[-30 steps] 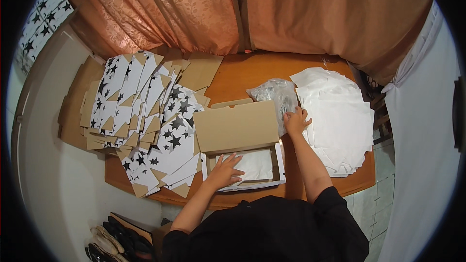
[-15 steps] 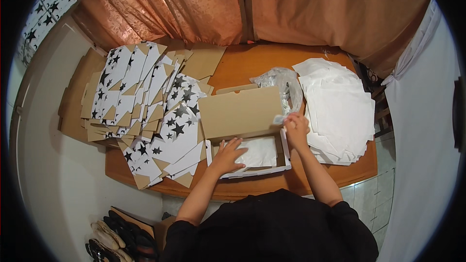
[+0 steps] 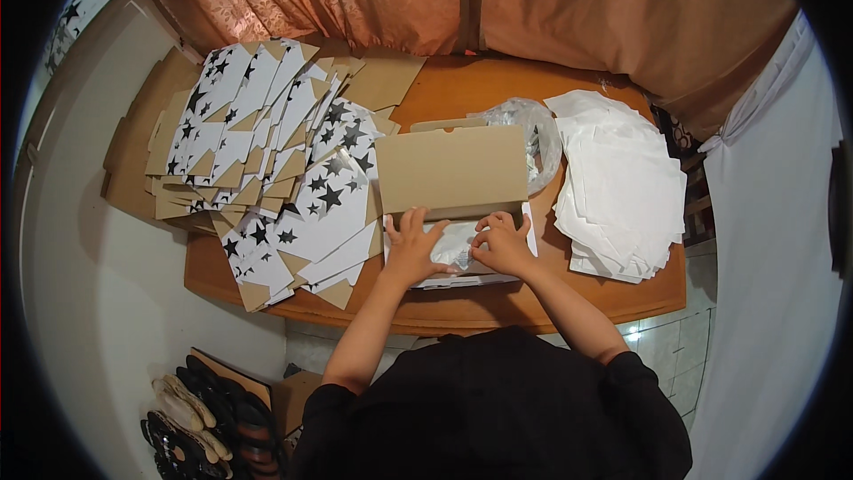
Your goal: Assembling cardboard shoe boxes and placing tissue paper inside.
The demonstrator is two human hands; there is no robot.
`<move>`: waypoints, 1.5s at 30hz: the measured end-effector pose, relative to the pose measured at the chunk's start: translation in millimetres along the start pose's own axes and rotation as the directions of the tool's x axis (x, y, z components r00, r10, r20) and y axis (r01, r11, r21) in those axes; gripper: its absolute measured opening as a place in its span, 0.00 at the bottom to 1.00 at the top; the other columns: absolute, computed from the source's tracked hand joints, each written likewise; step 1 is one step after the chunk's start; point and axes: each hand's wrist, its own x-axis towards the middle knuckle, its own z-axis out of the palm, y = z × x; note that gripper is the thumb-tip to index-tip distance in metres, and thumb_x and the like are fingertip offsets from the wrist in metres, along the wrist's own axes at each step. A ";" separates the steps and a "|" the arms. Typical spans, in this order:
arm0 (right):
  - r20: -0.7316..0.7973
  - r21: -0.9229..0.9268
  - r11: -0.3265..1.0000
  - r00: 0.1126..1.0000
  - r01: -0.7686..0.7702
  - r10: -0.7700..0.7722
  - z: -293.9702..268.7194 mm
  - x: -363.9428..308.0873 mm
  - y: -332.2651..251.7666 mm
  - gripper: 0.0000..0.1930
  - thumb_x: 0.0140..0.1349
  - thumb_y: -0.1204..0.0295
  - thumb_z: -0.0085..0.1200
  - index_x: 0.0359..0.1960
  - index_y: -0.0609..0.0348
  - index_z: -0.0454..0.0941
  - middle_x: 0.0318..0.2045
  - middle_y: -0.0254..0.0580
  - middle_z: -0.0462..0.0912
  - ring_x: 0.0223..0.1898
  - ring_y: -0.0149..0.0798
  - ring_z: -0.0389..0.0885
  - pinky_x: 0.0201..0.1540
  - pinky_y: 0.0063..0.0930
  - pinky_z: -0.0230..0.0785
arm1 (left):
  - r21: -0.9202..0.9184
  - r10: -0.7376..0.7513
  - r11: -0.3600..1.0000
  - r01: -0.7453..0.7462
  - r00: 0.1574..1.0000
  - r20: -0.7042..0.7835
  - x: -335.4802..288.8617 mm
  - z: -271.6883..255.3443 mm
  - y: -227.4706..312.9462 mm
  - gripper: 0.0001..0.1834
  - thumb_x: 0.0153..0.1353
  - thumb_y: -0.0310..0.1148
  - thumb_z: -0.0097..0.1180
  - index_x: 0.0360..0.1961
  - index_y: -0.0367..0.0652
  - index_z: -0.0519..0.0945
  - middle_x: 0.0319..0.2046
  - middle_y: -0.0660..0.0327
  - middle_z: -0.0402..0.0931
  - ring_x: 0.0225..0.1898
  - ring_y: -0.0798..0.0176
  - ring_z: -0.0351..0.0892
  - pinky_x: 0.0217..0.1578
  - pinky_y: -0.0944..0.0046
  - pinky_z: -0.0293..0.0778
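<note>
An open cardboard box point(image 3: 425, 283), white outside and brown inside, sits before me with its brown lid point(image 3: 451, 167) raised at the back. White tissue paper point(image 3: 435, 260) lies inside. My left hand point(image 3: 410, 251) rests over the box's left part, fingers spread on the paper. Over the right part, my right hand point(image 3: 505, 245) has curled fingers at the edge of a small clear plastic packet point(image 3: 460, 254) lying on the paper. What is under the paper is hidden.
Flat star-printed cardboard box blanks point(image 3: 258, 138) overlap in a big pile at left. A clear plastic bag point(image 3: 544, 147) of small packets stands behind the lid. White paper sheets point(image 3: 619, 187) are stacked at right on the wooden table point(image 3: 613, 298). Shoes point(image 3: 213, 422) lie lower left.
My right hand has brought the small packet from beside the lid's right edge down and left onto the paper in the box. My left hand stays in the box, fingers spread.
</note>
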 end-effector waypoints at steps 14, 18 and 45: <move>-0.473 -0.004 0.996 0.878 -0.085 0.073 -29.5 16.5 8.3 0.15 0.49 0.61 0.56 0.39 0.47 0.77 0.43 0.37 0.73 0.54 0.44 0.65 0.56 0.69 0.36 | -0.069 -0.290 0.957 0.282 0.940 -0.180 -73.9 -15.1 -31.5 0.27 0.49 0.47 0.60 0.52 0.56 0.72 0.59 0.51 0.52 0.64 0.49 0.44 0.56 0.30 0.29; -0.616 0.230 0.953 0.729 -0.197 0.299 -32.2 38.0 48.6 0.28 0.50 0.60 0.54 0.55 0.50 0.66 0.51 0.43 0.69 0.58 0.47 0.62 0.57 0.63 0.41 | -0.144 -0.221 0.971 0.192 0.948 -0.228 -81.4 5.2 -20.1 0.31 0.50 0.50 0.60 0.55 0.58 0.69 0.59 0.52 0.53 0.63 0.50 0.48 0.56 0.32 0.35; -0.650 0.704 0.665 0.603 0.250 0.462 -38.1 41.2 32.5 0.28 0.55 0.59 0.58 0.52 0.60 0.63 0.41 0.41 0.69 0.42 0.33 0.68 0.45 0.26 0.62 | -0.094 0.007 0.994 -0.060 0.875 -0.484 -99.0 50.5 -39.6 0.15 0.52 0.47 0.58 0.35 0.51 0.81 0.43 0.67 0.72 0.51 0.63 0.68 0.51 0.46 0.43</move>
